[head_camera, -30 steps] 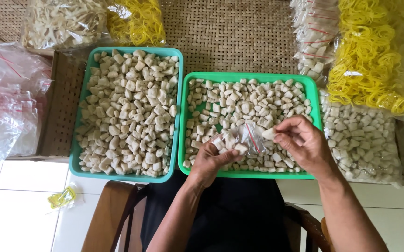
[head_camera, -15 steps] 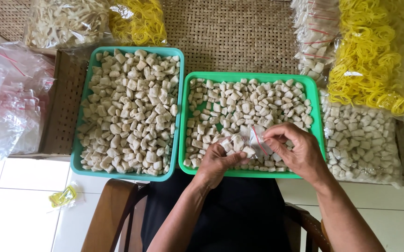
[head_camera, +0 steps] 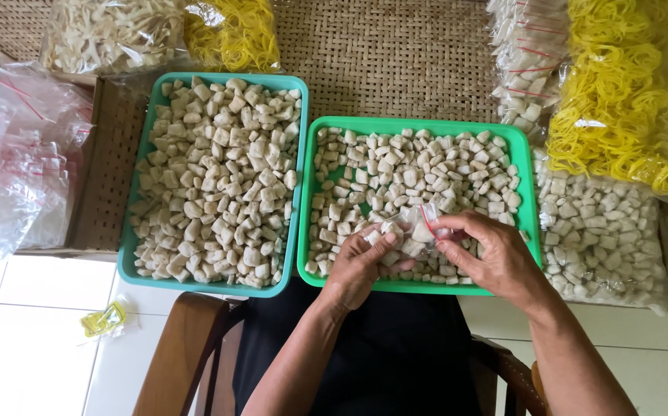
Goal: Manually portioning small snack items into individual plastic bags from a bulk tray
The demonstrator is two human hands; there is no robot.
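My left hand [head_camera: 361, 266] and my right hand [head_camera: 488, 254] meet over the near edge of the green tray [head_camera: 526, 158], which is full of small pale chunks [head_camera: 395, 173]. Together they hold a small clear plastic bag [head_camera: 415, 231] with a red strip at its mouth and a few chunks inside. The left hand cups the bag from below. Fingers of the right hand pinch its top edge. A teal tray [head_camera: 129, 262] to the left holds several larger pale chunks [head_camera: 218, 177].
A pile of empty clear bags [head_camera: 14, 162] lies at the left. Bags of yellow rubber bands [head_camera: 627, 100] and filled packets [head_camera: 530, 54] are at the right, above a bag of chunks [head_camera: 600, 235]. A wooden chair arm [head_camera: 183, 350] is below.
Both hands have drawn closer together around the small bag, which now sits lower, near the tray's front edge. The trays have not moved.
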